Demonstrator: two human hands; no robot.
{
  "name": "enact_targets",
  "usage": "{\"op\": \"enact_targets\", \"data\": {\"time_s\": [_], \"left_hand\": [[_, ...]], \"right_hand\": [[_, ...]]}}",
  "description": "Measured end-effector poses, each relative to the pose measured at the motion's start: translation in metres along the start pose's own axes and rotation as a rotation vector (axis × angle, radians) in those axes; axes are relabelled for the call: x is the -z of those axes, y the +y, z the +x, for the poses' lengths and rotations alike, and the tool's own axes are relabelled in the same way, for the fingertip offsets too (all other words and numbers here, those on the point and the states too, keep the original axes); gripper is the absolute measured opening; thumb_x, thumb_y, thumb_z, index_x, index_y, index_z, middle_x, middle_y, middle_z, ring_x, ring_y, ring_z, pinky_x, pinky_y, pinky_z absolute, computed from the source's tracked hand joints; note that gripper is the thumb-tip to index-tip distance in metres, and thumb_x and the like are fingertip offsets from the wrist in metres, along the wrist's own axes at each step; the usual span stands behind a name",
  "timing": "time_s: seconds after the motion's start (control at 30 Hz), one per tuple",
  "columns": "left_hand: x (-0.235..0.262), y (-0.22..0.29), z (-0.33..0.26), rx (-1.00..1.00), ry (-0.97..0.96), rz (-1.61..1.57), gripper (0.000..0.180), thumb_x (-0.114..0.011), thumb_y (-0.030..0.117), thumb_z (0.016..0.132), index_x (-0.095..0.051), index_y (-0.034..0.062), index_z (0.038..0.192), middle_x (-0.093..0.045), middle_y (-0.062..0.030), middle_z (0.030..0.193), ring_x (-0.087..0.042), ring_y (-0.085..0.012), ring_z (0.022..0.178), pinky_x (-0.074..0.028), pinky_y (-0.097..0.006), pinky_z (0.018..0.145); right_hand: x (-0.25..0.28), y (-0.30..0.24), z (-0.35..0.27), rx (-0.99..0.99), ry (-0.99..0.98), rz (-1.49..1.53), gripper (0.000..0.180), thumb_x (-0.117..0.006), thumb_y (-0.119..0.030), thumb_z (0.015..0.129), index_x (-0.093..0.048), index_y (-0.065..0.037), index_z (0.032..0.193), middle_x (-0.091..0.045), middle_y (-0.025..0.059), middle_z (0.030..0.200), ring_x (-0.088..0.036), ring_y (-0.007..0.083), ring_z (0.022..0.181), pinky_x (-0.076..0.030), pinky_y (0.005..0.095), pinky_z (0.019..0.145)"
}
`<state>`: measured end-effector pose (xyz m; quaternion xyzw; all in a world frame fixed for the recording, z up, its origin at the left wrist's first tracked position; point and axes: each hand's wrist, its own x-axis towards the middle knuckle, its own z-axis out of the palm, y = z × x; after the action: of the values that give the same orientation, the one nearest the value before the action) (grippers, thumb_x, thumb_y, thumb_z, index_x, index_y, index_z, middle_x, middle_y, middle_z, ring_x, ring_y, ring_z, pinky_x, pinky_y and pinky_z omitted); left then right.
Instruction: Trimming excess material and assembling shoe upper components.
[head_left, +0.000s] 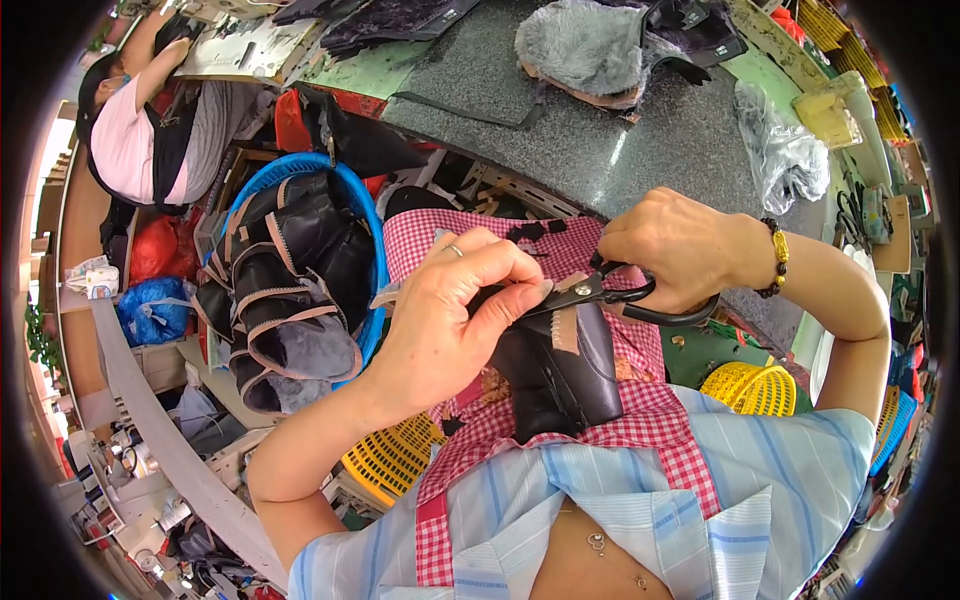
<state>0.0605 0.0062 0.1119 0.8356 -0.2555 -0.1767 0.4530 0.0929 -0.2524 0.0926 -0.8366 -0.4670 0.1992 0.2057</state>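
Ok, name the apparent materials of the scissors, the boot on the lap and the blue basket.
Scissors: metal, shiny at the pivot; black handles, likely plastic, smooth. Boot: smooth leather or imitation, by its soft black sheen. Basket: probably plastic, by its bright, even blue.

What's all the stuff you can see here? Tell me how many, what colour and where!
Boot: at least 1, black, on the lap
Scissors: 1 pair, black handles, above the lap
Apron: 1, red-and-white checked, across the lap
Blue basket: 1, blue, left
Piled boots: several, black with tan edges, in the blue basket
Yellow baskets: at least 2, yellow, either side of the lap
Table: 1, grey, top
Fluffy piece: at least 1, grey, on the table
Co-worker: 1, pink top, upper left
Edge clutter: too jumbled to count
Left hand: 1, wearing a ring, at the boot
Right hand: 1, holding the scissors
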Motion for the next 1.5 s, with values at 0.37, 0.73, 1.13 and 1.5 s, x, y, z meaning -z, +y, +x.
{"op": "enact_targets", "data": {"time_s": [0.37, 0.73, 1.13, 1.5], "left_hand": [[0.012, -0.006, -0.006, 0.287, -0.176, -0.576, 0.013, -0.059, 0.013, 0.092, -0.058, 0.0002, 0.088, -0.055, -0.0013, 0.099, -0.05, -0.0058, 0.087, -0.042, -0.022, 0.08], [0.019, -0.004, -0.012, 0.382, -0.106, -0.508, 0.014, -0.059, 0.016, 0.092, -0.055, 0.0021, 0.09, -0.051, 0.0035, 0.094, -0.046, -0.0041, 0.087, -0.039, -0.021, 0.08], [0.007, -0.014, -0.011, 0.504, -0.126, -0.592, 0.016, -0.054, 0.022, 0.095, -0.057, 0.0064, 0.097, -0.058, 0.0027, 0.074, -0.055, -0.0036, 0.06, -0.045, -0.019, 0.039], [0.031, -0.024, -0.013, 0.752, 0.006, -0.66, 0.035, -0.055, 0.036, 0.093, -0.057, 0.0045, 0.108, -0.062, -0.002, 0.092, -0.06, -0.0091, 0.084, -0.05, -0.026, 0.07]], "right_hand": [[0.0, -0.03, 0.015, -0.043, -0.013, 0.056, 0.036, -0.062, -0.034, 0.072, -0.058, 0.002, 0.066, -0.058, 0.0222, 0.064, -0.059, 0.0415, 0.067, -0.048, 0.0475, 0.063], [-0.002, -0.037, 0.028, -0.097, -0.092, 0.001, 0.03, -0.065, -0.028, 0.067, -0.061, 0.002, 0.067, -0.06, 0.0222, 0.065, -0.06, 0.041, 0.066, -0.049, 0.0466, 0.064], [0.001, -0.044, 0.03, -0.058, -0.026, -0.011, 0.028, -0.066, -0.025, 0.067, -0.057, 0.001, 0.067, -0.056, 0.0181, 0.062, -0.059, 0.0382, 0.064, -0.047, 0.0451, 0.061], [0.012, -0.022, 0.031, -0.15, -0.087, 0.018, 0.036, -0.068, -0.034, 0.07, -0.055, -0.001, 0.066, -0.057, 0.0175, 0.063, -0.057, 0.0398, 0.064, -0.046, 0.0442, 0.057]]}}
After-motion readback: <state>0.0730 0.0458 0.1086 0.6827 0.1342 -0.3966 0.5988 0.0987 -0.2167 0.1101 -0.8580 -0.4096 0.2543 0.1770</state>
